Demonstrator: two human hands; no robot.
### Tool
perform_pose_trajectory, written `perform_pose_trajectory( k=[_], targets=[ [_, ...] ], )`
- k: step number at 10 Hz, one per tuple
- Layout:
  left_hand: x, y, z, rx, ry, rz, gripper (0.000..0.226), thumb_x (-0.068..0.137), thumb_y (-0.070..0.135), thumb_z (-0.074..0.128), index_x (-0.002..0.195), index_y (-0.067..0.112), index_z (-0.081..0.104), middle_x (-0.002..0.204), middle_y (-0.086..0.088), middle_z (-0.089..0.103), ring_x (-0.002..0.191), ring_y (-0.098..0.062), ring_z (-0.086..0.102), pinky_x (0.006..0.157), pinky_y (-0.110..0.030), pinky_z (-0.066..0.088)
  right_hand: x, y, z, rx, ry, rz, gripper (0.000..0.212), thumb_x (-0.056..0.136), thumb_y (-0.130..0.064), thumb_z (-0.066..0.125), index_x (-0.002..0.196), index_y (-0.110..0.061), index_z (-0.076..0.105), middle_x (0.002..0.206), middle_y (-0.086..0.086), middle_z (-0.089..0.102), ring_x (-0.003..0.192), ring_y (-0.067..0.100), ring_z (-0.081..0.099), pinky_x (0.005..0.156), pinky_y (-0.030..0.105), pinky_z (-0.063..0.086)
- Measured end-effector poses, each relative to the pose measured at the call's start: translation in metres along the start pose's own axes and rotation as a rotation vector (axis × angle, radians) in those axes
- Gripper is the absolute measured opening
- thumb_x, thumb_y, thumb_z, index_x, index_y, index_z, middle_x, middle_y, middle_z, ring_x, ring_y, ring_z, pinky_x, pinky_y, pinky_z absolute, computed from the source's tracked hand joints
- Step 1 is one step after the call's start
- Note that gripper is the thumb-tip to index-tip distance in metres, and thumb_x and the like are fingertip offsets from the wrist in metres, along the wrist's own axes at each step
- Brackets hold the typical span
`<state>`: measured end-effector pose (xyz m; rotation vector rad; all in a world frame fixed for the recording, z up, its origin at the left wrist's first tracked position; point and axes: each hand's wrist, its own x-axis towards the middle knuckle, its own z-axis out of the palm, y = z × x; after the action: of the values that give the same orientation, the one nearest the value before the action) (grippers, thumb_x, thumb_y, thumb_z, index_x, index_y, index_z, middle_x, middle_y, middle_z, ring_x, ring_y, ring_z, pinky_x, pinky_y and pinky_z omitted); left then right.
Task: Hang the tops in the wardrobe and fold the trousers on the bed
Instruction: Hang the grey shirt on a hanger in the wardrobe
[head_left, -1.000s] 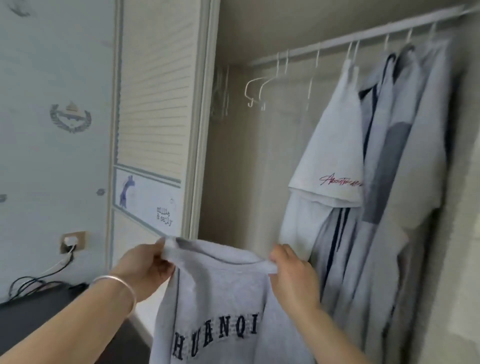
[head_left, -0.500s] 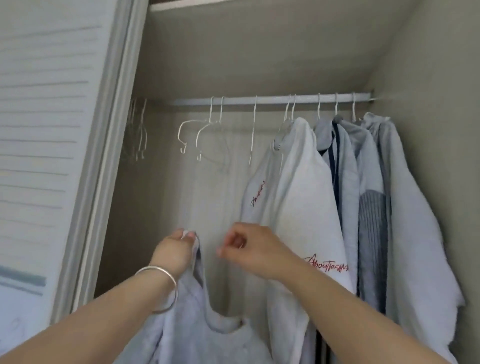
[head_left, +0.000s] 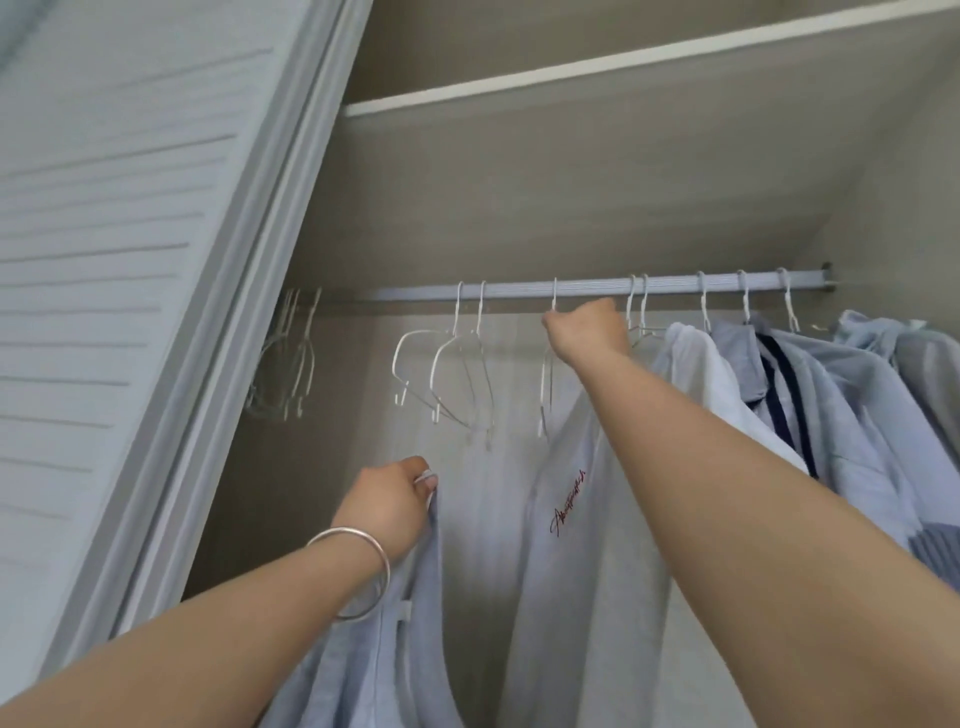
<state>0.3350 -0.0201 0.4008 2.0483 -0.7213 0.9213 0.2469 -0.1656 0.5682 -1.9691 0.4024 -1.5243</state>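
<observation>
Below the wardrobe rail (head_left: 519, 289), the left hand (head_left: 387, 506) is pinching the grey top (head_left: 415, 597) between curled fingers (head_left: 427, 478); the right hand (head_left: 587, 330) is gripping a white hanger (head_left: 545, 384) under its hook.

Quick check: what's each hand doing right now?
Left hand: grips the grey top by its neckline.
Right hand: up at the rail, fingers curled round an empty hanger.

The left hand (head_left: 387, 506), a silver bangle on its wrist, is raised with fingers curled in a pinching grip. The right arm stretches up and forward, nearly straight; the right hand (head_left: 587, 330) is curled closed at the top of its reach.
</observation>
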Motion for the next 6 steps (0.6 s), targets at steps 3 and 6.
perform_pose_trajectory(
  k=[3, 6],
  targets=[
    [0.004, -0.036, 0.005, -0.007, 0.008, -0.045, 0.039, 0.096, 0.031, 0.046, 0.06, 0.021, 0.035, 0.088, -0.013, 0.065, 0.095, -0.032, 0.059, 0.07, -0.029, 0.038, 0.013, 0.009, 0.058, -0.034, -0.354, 0.213, 0.018, 0.094, -0.005, 0.041, 0.101, -0.001, 0.056, 0.081, 0.016, 0.07, 0.059, 0.021, 0.062, 0.046, 0.023, 0.041],
    [-0.005, -0.058, 0.013, 0.009, -0.022, -0.096, 0.028, 0.096, 0.035, 0.046, 0.077, 0.016, 0.056, 0.105, -0.01, 0.068, 0.108, -0.026, 0.058, 0.081, -0.025, 0.041, -0.017, 0.035, 0.032, 0.272, 0.039, 0.12, 0.03, 0.094, -0.007, 0.04, 0.12, 0.001, 0.053, 0.12, 0.018, 0.057, 0.112, 0.032, 0.055, 0.081, 0.029, 0.042]
  ],
)
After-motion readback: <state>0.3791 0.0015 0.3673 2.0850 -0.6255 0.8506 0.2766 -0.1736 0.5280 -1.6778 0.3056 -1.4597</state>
